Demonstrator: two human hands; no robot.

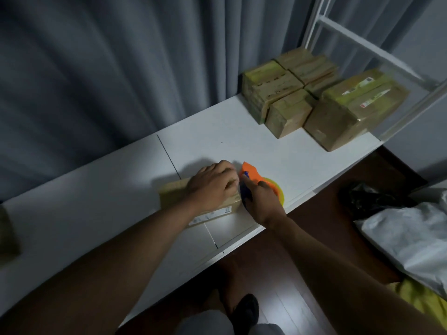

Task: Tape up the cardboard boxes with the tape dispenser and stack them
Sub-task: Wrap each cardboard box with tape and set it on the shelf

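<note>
A small flat cardboard box (174, 193) lies near the front edge of the white table (217, 136). My left hand (212, 182) rests on top of the box at its right end, fingers bent over that edge. My right hand (262, 201) grips the handle of the orange tape dispenser (251, 172) with its yellowish tape roll (278, 187), held against the box's right end. Taped boxes (273, 90) stand stacked at the far right of the table, with a larger taped box (350, 112) beside them.
A grey curtain (121, 68) hangs behind the table. A white shelf frame (362, 39) rises at the right end. On the floor to the right lie a dark bag (372, 199) and a white plastic bag (411, 235). Another box corner (7, 235) shows at the far left.
</note>
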